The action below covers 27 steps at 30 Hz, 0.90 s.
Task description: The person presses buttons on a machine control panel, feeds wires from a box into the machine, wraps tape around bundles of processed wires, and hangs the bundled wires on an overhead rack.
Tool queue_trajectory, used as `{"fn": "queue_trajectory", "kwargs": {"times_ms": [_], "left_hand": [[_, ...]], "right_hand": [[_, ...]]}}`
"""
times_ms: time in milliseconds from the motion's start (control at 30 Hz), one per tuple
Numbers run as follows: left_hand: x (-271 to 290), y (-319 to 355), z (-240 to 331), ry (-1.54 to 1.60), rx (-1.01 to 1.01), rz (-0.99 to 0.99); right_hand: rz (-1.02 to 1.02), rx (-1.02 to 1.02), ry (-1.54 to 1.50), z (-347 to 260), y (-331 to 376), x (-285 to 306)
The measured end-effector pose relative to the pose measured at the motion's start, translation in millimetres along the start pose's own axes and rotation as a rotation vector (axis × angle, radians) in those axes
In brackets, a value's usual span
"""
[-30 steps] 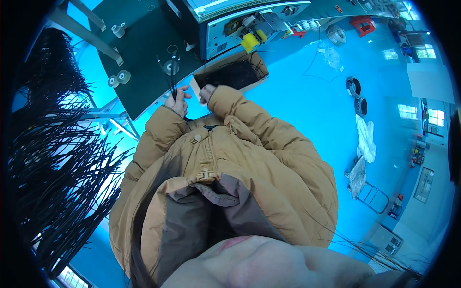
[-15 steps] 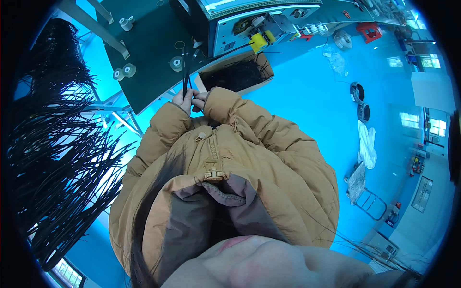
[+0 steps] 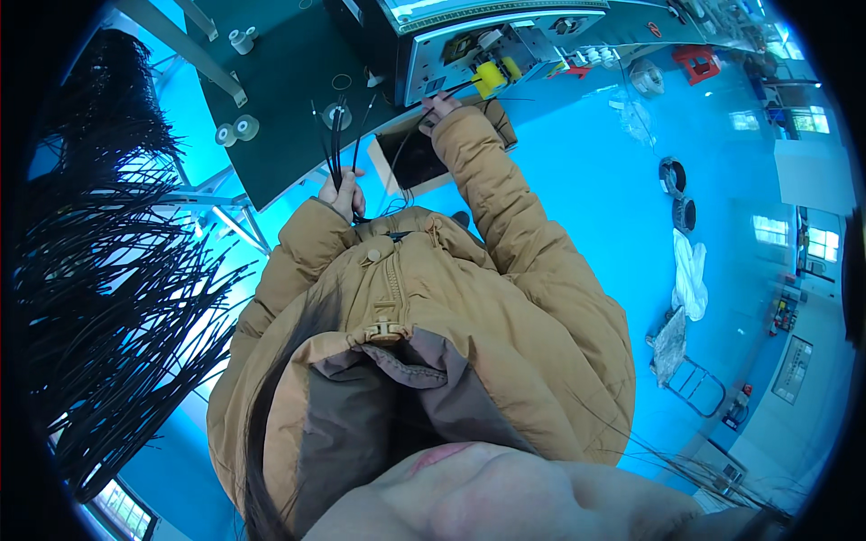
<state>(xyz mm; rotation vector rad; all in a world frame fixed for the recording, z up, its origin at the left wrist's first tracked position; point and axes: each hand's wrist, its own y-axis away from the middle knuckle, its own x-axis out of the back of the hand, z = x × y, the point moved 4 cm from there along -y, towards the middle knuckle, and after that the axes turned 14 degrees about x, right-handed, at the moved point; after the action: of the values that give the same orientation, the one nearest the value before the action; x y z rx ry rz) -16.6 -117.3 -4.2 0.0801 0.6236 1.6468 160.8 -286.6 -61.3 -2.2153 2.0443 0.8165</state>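
Two hands, several black cables

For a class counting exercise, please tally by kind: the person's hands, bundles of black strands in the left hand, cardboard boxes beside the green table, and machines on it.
Hands (left hand, right hand): 2
Bundle of black strands: 1
Cardboard box: 1
Machine: 1
Total: 5
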Motion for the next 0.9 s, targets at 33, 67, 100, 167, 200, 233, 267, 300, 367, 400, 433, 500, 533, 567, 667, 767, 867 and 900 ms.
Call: {"fn": "queue_trajectory", "kwargs": {"times_ms": [33,67,100,167,200,233,267,300,367,400,433,500,533,567,667,767,867,900], "left_hand": [[0.1,2.2,1.7,0.000,0.000,0.003],[1.0,3.9,2.6,0.006,0.010,0.022],[1.8,5.3,2.8,0.012,0.020,0.041],[0.4,4.8,1.3,0.028,0.029,0.048],[-0.1,4.3,0.2,0.043,0.037,0.058],[0.2,4.0,-1.5,0.043,0.038,0.058],[2.0,3.0,-4.5,0.052,0.038,0.083],[3.5,2.7,-6.4,0.061,0.039,0.107],[2.4,3.9,-4.7,0.067,0.076,0.084],[1.2,4.2,-4.9,0.073,0.112,0.063],[-0.5,2.7,-4.4,0.068,0.114,0.053],[-5.1,-0.9,-2.8,-0.014,0.107,0.048],[-1.2,0.3,-6.2,-0.007,0.109,0.073],[-3.3,1.3,-4.9,-0.024,0.124,0.099],[-2.4,-0.9,-4.4,-0.059,0.145,0.146],[1.4,-3.6,-6.8,-0.077,0.160,0.138],[-10.1,-5.2,-1.9,-0.087,0.184,0.074],[-9.1,-4.5,-3.4,-0.075,0.203,0.081]], "right_hand": [[-0.061,0.025,-0.115,-5.0,-1.1,-3.4],[-0.066,0.055,-0.124,-6.6,-2.1,-4.8],[-0.068,0.053,-0.125,-8.1,-3.7,-7.3],[0.014,-0.067,-0.091,-7.0,-5.3,-5.8],[0.017,-0.065,-0.091,-3.9,-3.8,-4.8],[0.008,-0.008,-0.044,-0.6,-1.0,-5.5],[0.000,0.049,0.003,1.5,1.5,-5.5],[0.001,0.048,0.003,3.9,3.2,-4.6],[-0.047,0.090,0.003,3.8,6.4,-4.4],[-0.042,0.092,0.001,13.9,4.0,4.1],[-0.304,0.430,0.491,8.6,8.3,0.8],[-0.545,0.759,0.994,12.8,18.0,2.0],[-0.663,0.714,1.083,5.9,46.3,-24.2],[-0.711,0.694,1.133,3.4,63.6,-36.8],[-0.635,0.150,0.970,15.7,90.2,-49.1],[-0.682,0.151,1.041,-12.8,103.4,-51.4],[-0.597,0.452,0.953,23.8,62.7,-13.8],[-0.630,0.552,0.921,26.5,60.9,-13.6]]}}
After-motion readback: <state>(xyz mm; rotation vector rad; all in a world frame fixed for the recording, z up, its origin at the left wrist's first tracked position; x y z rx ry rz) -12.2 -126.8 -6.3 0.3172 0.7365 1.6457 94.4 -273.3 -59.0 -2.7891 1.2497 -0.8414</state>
